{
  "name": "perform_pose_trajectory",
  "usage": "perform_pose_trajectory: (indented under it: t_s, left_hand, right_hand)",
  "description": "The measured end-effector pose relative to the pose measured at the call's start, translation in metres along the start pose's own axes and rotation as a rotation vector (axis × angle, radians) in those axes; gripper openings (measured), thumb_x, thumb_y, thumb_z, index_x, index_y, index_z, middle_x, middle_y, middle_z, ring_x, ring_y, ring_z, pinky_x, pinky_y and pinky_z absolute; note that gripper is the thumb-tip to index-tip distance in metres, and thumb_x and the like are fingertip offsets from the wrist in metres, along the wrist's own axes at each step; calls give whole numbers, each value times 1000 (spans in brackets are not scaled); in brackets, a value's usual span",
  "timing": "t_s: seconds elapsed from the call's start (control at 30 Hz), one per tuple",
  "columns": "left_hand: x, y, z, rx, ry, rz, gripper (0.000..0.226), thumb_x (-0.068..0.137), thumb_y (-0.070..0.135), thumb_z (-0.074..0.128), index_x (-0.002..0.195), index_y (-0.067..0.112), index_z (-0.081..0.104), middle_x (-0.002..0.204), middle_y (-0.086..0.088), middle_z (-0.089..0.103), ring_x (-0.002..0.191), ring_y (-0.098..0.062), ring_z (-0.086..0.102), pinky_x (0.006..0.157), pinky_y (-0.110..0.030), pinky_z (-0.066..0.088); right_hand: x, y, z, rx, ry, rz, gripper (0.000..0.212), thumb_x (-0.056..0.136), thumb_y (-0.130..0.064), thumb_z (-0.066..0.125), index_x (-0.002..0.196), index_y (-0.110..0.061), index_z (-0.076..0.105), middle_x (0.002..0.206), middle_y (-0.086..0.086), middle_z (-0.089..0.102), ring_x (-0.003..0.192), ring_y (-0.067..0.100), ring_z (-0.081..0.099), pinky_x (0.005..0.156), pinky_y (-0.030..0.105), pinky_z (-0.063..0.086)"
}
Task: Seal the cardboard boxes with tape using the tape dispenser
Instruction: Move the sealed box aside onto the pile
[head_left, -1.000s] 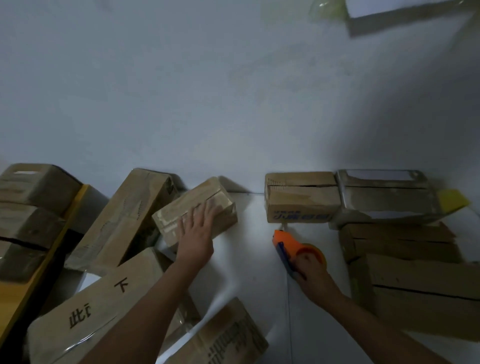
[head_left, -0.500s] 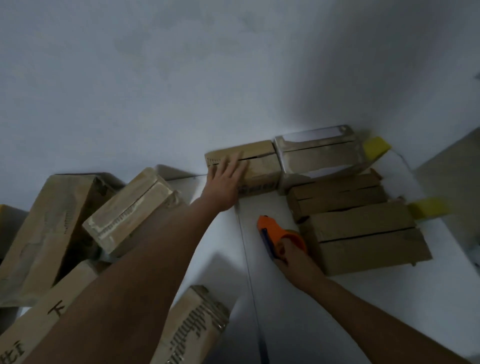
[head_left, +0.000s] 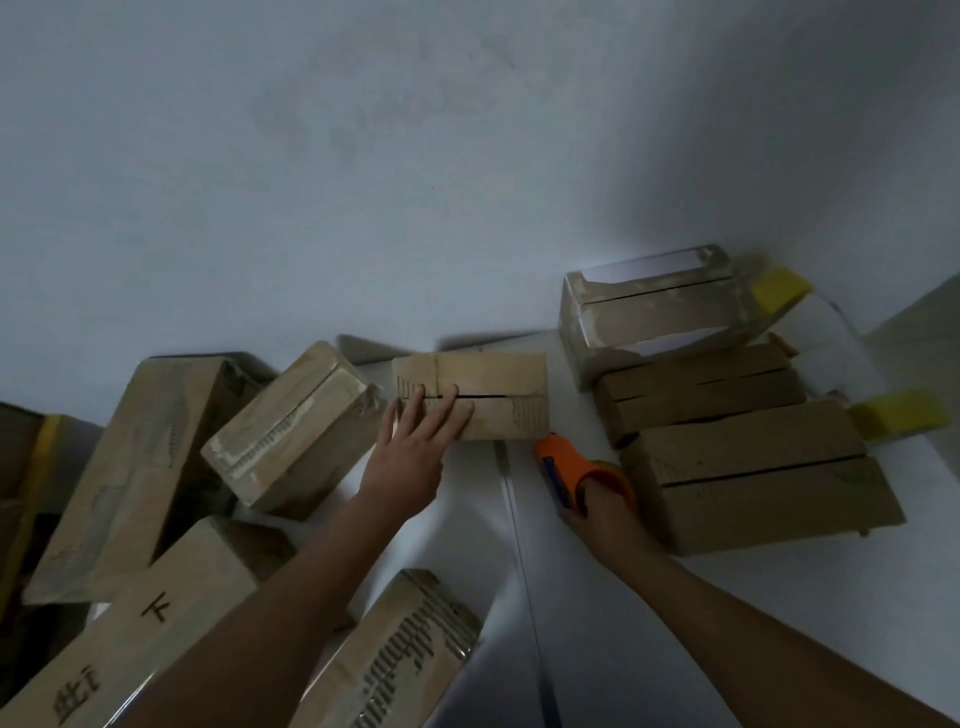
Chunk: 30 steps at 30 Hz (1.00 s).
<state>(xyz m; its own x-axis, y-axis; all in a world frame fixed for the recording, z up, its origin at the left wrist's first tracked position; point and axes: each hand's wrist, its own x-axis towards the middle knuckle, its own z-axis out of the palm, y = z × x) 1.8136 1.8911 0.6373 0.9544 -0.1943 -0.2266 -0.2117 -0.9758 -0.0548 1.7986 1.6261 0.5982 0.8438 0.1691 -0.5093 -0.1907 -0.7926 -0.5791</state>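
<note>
Small box (head_left: 483, 395) now sits centre frame, pulled out from beside the taped white-edged box (head_left: 654, 317) at upper right where it stood half a second back; its top seam shows as a dark open slit, no tape across it. Left hand (head_left: 415, 457) has shifted off the tilted box (head_left: 291, 421) at left centre and lies flat on the small box's left end, fingers straight and spread, pressing rather than gripping. Right hand (head_left: 608, 514) stays wrapped round the orange tape dispenser (head_left: 576, 467), just right of the small box, nose toward it, resting on the table.

Likely meaning: next box is lined up, taping not yet begun.

Two unsealed brown boxes (head_left: 748, 457) stack at right, yellow sponges (head_left: 779, 288) beside them. More boxes are piled lower left. White table (head_left: 597, 597) with a centre seam, plain pale wall (head_left: 415, 156) behind, dim light.
</note>
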Motion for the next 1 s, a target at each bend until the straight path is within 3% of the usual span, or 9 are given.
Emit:
perform_pose_trajectory:
  t_s: [0.13,0.2,0.3,0.47,0.53,0.6,0.7,0.83,1.0]
  left_hand:
    - [27,-6,-18,22,54,-13,91,94,41,57,155,35,-10,165,10,4,148,-28,14,119,-44,14]
    - [48,-10,-28,37,2,-29,88,96,45,54,156,33,-9,165,8,-1,150,-29,9,120,-46,12]
    - [66,-13,-29,-1,-116,-45,84,98,38,52,155,36,-10,164,6,-18,151,-33,-11,120,-53,5]
    - [69,-21,-24,-128,-128,0,75,101,9,44,156,37,1,165,7,-5,151,-37,-5,116,-51,30]
    - [63,-29,-22,-154,-98,51,73,100,3,40,157,35,8,165,7,5,151,-36,-1,117,-46,29]
    - [51,-32,-19,-158,-72,78,73,99,0,39,156,37,11,164,9,13,152,-32,2,118,-42,30]
    - [26,-28,-11,-196,-32,124,70,100,2,40,155,38,16,162,11,21,152,-27,4,116,-36,31]
    - [-10,-14,-3,-256,11,277,62,100,7,47,151,38,30,158,14,28,151,-26,7,116,-35,33]
    - [-51,14,1,-319,-37,342,56,103,19,43,153,39,24,157,22,5,151,-15,5,111,-26,36]
  right_hand:
    - [-1,-3,1,-36,114,-1,9,97,-23,52,98,-15,49,80,-6,50,69,10,50,65,31,46]
    - [0,-6,0,31,141,82,19,100,-23,47,86,-11,46,76,4,53,64,13,49,61,31,45]
    - [0,-12,-16,283,217,135,19,103,-22,42,95,-8,52,94,13,61,76,18,53,58,26,41]
    - [-3,-27,-44,549,349,97,22,103,-20,40,116,-8,54,101,3,57,86,14,54,62,23,41]
    - [-5,-38,-56,649,383,60,18,102,-17,40,109,-9,55,94,4,58,83,15,55,64,23,42]
    - [-8,-48,-68,727,415,15,17,99,-12,39,86,-11,51,72,1,51,63,12,45,53,17,36]
    - [-11,-62,-84,709,398,-62,27,95,-10,38,69,-15,40,57,-7,38,53,9,34,51,24,26]
    - [-10,-80,-92,539,287,-131,32,99,-26,43,73,-9,49,65,-1,52,60,12,47,53,25,31]
    - [-20,-79,-78,288,232,-261,48,95,-48,50,61,-15,45,56,-2,47,48,4,43,51,23,31]
